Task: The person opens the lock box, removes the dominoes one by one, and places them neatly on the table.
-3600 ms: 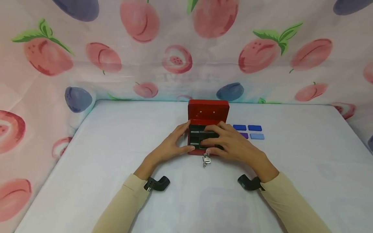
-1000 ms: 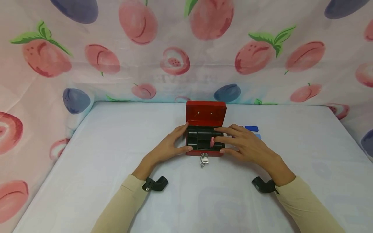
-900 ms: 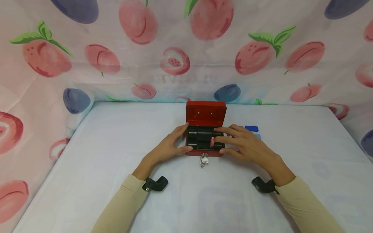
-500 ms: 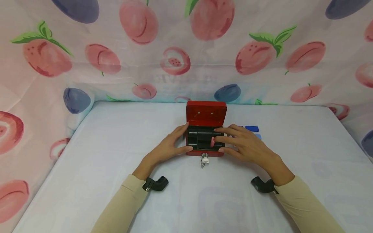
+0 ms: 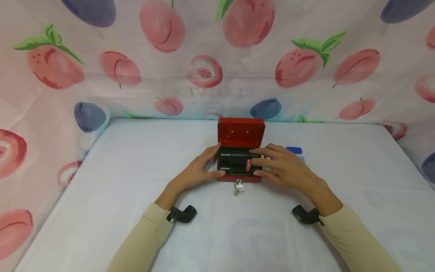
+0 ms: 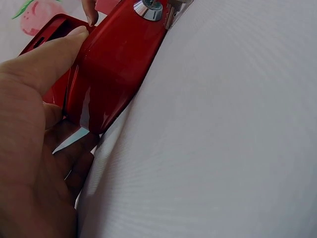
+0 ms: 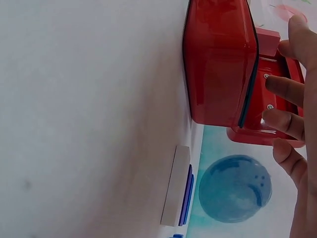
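Observation:
A small red metal cash box stands near the table's middle, lid raised, with a black compartment tray inside. Keys hang from its front lock. My left hand grips the box's left end, thumb at the front corner and fingers along the side. A pink domino-like block stands on edge in the tray's right part. My right hand reaches over the box's right end with fingers spread. One fingertip is right at the block, and the thumb is near the front rim.
Flat domino-like pieces lie right of the box, partly behind my right hand: a dark blue one, a light blue one and a purple one. A fruit-print curtain hangs along the table's back edge.
Since the earliest frame, my right hand has drawn back to the right and the pink block shows upright in the tray. Over the last second its thumb has shifted slightly left; my left hand stays put.

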The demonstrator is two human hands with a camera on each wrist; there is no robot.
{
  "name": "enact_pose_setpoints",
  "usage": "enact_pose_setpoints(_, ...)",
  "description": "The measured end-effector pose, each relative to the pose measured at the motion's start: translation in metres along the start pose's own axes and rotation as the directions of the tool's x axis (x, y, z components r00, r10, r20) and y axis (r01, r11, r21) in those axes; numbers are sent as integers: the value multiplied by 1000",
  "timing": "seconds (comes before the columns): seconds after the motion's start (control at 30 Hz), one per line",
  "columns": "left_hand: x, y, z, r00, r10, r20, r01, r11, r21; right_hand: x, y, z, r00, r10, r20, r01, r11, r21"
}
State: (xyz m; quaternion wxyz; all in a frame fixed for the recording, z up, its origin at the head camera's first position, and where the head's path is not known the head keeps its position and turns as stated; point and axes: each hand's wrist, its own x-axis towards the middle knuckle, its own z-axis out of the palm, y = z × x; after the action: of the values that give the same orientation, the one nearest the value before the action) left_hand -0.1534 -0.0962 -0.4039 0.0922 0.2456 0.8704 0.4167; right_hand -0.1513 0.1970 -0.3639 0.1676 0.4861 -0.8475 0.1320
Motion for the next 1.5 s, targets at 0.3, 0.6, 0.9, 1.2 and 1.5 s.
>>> enact_pose_setpoints(0.3, 1, -1, 0, 1000, 8, -2, -8, 1000, 4, 6, -2, 1, 999, -28, -24, 28, 999, -17)
enact_pose_setpoints(0.6, 1, 1, 0, 1000, 20, -4, -20, 1000, 3, 20, -9, 3, 999, -18, -42, 20, 999, 48)
enact_pose_setpoints(0.9, 1, 1, 0, 1000, 18, -4, -18, 1000, 12, 19, -14, 9, 993, 47, -110, -29, 987, 158)
enact_pose_setpoints(1.2, 0, 1, 0, 1000, -5, -1, 5, 1000, 25, 16, -14, 18, 983, 113, -147, -71, 961, 266)
enact_pose_setpoints(1.5, 0, 2, 1, 1000, -9, -2, 9, 1000, 27, 15, -18, 18, 970, 158, -184, -84, 931, 354)
